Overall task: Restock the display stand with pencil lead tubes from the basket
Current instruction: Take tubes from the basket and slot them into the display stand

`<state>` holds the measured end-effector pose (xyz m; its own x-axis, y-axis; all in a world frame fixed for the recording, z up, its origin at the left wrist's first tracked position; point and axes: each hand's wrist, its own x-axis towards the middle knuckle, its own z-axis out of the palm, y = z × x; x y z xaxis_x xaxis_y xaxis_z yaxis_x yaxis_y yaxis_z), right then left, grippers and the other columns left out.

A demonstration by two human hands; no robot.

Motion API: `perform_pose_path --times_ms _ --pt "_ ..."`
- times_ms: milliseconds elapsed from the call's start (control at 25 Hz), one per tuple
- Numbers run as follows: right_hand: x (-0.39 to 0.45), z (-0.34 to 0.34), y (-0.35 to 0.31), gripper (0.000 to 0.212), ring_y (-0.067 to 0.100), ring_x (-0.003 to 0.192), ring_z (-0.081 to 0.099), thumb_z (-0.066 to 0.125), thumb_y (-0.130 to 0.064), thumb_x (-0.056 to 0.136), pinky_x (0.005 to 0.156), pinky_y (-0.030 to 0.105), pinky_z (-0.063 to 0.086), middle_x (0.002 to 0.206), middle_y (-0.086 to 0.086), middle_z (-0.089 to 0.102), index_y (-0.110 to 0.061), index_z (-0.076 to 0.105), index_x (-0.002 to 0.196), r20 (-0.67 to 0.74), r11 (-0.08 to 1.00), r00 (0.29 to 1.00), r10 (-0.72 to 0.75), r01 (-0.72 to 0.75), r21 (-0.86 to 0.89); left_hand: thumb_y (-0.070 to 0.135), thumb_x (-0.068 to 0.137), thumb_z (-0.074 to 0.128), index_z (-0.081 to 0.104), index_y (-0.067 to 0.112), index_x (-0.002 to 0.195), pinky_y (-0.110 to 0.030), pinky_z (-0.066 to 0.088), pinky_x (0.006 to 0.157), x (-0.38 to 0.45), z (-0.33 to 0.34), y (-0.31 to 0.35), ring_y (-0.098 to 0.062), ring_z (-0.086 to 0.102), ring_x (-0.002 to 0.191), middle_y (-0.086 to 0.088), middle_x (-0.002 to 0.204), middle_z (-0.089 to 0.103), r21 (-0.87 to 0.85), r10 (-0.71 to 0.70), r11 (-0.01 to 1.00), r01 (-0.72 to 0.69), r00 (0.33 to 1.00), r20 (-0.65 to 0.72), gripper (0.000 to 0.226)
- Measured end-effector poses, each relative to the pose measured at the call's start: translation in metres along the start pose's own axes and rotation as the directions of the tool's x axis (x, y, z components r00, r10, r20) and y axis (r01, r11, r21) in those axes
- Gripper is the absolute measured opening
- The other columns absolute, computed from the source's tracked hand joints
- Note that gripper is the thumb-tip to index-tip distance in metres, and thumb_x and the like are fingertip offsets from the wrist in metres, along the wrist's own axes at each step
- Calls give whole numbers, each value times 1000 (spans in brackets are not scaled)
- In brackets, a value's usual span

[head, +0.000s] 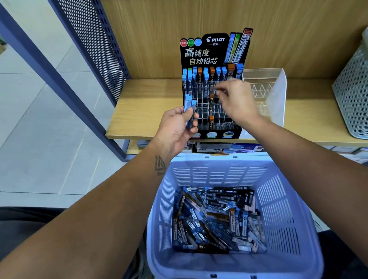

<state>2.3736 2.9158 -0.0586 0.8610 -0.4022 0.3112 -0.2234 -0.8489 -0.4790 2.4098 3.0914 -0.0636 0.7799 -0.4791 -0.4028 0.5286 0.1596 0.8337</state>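
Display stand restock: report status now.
Left hand grips blue-capped tubes. Right hand pinches one tube at the display stand; middle slots mostly empty. Basket well stocked. Nothing in the way.

The black display stand [211,89] stands upright on the wooden shelf [146,111], its back row filled with blue- and orange-capped tubes (most front slots empty). Below the shelf, the lilac basket [235,264] holds loose pencil lead tubes [217,219].

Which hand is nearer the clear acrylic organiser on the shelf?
Right. The right hand is over the display stand, just beside the clear acrylic organiser; the left hand, holding blue-capped lead tubes, is at the stand's far side.
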Motion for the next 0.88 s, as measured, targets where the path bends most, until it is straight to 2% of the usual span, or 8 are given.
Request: perform_pose_path --times_ms 80,160,200,400,560,720,800,880 --pt "-7 -9 -9 18 16 90 69 63 -16 98 86 31 56 105 3 75 -11 75 110 99 974 991 88 -106 199 3 103 52 60 5 95 -21 40 48 -5 5 0 -14 49 59 -8 75 60 14 5 1000 -5 1000 12 12" --pt "-17 -17 -21 14 13 72 68 65 -20 97 66 27 55 89 6 75 -12 76 97 305 827 941 144 -284 485 2 103 53 60 5 95 -22 42 49 -10 9 -1 -14 51 59 -9 74 61 36 11 999 -12 1000 24 10" --pt "-22 -19 -25 13 13 67 66 67 -21 96 60 25 53 83 8 74 -12 75 91 358 763 924 133 -326 557 2 102 54 60 4 96 -22 43 49 -12 10 -1 -14 52 59 -9 74 61 48 13 999 -14 1000 28 9" --pt "-31 -23 -30 7 10 58 60 76 -8 87 55 23 51 78 12 72 -4 75 93 333 678 928 168 -354 644 1 100 58 62 1 94 -25 56 57 -24 7 1 -18 64 64 -13 77 68 51 -4 999 2 999 47 7" --pt "-30 -26 -28 14 14 63 64 74 0 86 60 24 54 81 13 73 1 74 101 412 552 893 180 -439 709 -3 97 61 61 -3 104 -27 59 60 -28 -8 2 -20 67 68 -17 83 69 39 -48 998 47 999 25 7" --pt "-29 -20 -40 12 12 64 65 72 0 88 64 22 56 79 12 72 -2 74 99 384 632 907 174 -402 662 -9 93 63 63 -5 98 -26 61 67 -26 -12 2 -21 67 70 -17 86 66 23 -19 1000 20 999 -25 7" --pt "-24 -15 -42 15 14 64 68 71 1 89 66 24 57 80 13 72 -3 71 103 305 704 933 190 -346 621 -6 96 60 60 -8 107 -31 63 69 -22 -17 2 -25 72 70 -22 90 69 -5 -32 999 32 996 -78 11" --pt "-19 -11 -40 14 17 67 72 72 -1 89 66 24 59 82 13 73 -5 71 102 225 770 954 198 -294 567 -2 101 56 56 -9 115 -31 63 62 -17 -25 0 -27 72 68 -24 90 69 12 -56 998 59 982 -180 16"
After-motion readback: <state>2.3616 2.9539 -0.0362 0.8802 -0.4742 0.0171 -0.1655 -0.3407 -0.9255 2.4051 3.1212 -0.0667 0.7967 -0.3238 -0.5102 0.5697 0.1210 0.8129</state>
